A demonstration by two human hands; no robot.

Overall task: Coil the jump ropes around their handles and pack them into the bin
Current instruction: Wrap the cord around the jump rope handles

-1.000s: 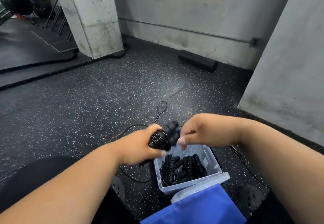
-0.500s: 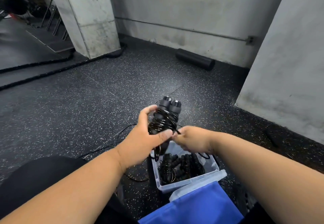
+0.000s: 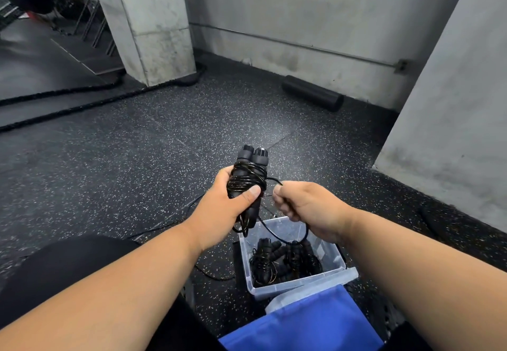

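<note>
My left hand (image 3: 219, 208) grips a pair of black jump rope handles (image 3: 251, 168) held upright, with thin black cord wound around their middle. Just to the right, my right hand (image 3: 304, 208) pinches the loose end of that cord (image 3: 274, 181), which loops down below my wrist. Both hands hover above a clear plastic bin (image 3: 333, 253) on the floor. Inside the bin lie several coiled black jump ropes (image 3: 285, 264).
A blue lid (image 3: 307, 323) lies at the bin's near side. More black cord (image 3: 175, 220) trails on the speckled rubber floor to the left. A black foam roller (image 3: 312, 96) lies by the back wall. A concrete pillar (image 3: 148, 21) and thick battle ropes (image 3: 82, 103) stand far left.
My left hand has turned the handles from lying sideways to upright and lifted them. My right hand dropped from over the bundle to its right side, pinching the cord end.
</note>
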